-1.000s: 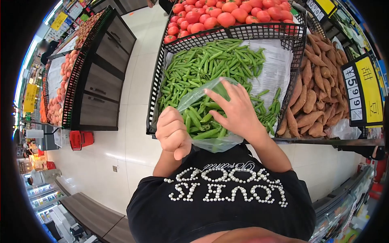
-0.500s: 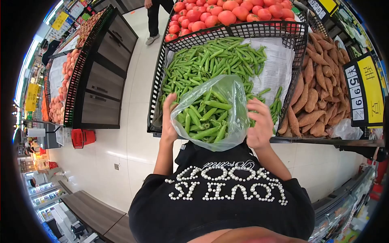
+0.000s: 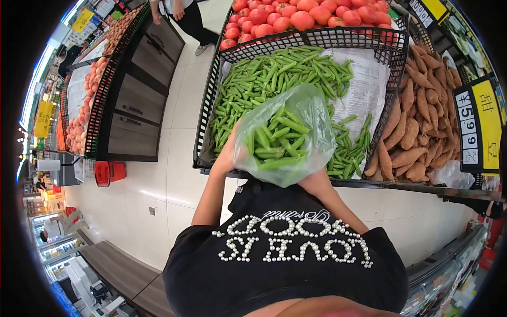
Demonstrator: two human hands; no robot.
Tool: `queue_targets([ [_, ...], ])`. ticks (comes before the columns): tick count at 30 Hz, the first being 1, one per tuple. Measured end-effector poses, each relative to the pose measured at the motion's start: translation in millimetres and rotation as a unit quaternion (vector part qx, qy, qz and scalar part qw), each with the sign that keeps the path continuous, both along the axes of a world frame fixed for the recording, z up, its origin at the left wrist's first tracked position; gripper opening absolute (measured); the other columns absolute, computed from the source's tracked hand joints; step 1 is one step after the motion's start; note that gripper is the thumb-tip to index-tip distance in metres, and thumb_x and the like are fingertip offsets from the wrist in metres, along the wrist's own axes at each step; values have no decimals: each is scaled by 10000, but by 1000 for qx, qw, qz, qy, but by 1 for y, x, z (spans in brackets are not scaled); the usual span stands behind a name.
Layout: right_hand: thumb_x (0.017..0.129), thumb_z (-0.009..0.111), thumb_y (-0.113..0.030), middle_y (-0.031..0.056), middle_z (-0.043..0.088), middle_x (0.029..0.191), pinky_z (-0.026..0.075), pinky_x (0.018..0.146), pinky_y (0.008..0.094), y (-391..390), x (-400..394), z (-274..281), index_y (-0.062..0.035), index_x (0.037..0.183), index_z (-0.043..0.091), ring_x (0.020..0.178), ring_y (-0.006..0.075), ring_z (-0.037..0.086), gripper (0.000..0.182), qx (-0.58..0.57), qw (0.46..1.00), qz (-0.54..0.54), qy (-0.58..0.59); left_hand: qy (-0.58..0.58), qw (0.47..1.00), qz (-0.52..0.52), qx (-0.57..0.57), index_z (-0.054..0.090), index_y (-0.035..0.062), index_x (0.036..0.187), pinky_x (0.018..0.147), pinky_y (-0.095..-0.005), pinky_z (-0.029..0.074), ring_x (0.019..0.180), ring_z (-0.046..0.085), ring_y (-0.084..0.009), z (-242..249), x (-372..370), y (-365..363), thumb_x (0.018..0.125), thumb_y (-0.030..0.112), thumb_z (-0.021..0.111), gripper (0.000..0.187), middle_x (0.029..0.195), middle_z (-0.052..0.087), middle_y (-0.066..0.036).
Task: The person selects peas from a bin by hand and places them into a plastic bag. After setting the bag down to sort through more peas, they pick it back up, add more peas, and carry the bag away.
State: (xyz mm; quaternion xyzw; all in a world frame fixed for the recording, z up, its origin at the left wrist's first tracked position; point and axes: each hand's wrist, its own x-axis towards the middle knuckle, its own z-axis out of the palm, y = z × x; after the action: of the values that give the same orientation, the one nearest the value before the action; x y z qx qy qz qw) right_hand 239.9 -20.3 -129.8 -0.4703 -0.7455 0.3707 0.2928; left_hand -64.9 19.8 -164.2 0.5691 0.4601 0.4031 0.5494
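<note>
A clear plastic bag [image 3: 317, 113] with plump green pea pods [image 3: 280, 137] inside is held up in front of my chest, its mouth partly open towards me. My left hand [image 3: 230, 150] cups the bag's left side, its fingers mostly hidden behind the plastic. Under the bag's lower right, my right hand [image 3: 315, 181] supports it, and its fingers are out of sight. Just beyond the bag, a heap of loose pea pods [image 3: 264, 79] lies on newspaper [image 3: 364, 79] in a black plastic crate [image 3: 205, 116].
Tomatoes [image 3: 301, 20] fill the crate behind the pods. Sweet potatoes [image 3: 417, 116] lie to the right, beside a yellow price sign [image 3: 487, 116]. At left stands a dark cabinet [image 3: 134, 116] with a red basket [image 3: 109, 173] near it. Another person [image 3: 193, 21] walks in the aisle.
My left hand has closed in on the bag's side. My right hand has moved from beside the bag to beneath it. The bag has shifted slightly up and right.
</note>
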Motion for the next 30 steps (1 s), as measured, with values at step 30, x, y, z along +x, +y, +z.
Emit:
queue_targets([
  [30,840,725,-131,128,571,1253,425,998,341,17,6,-3,25,1361,428,1135,232,555,619,-299,843,-225,388,203,977,-21,53,488,-105,1322,1022,-395,417,1188,574,-355,99,44,32,747,476,747,857,1234,597,-280],
])
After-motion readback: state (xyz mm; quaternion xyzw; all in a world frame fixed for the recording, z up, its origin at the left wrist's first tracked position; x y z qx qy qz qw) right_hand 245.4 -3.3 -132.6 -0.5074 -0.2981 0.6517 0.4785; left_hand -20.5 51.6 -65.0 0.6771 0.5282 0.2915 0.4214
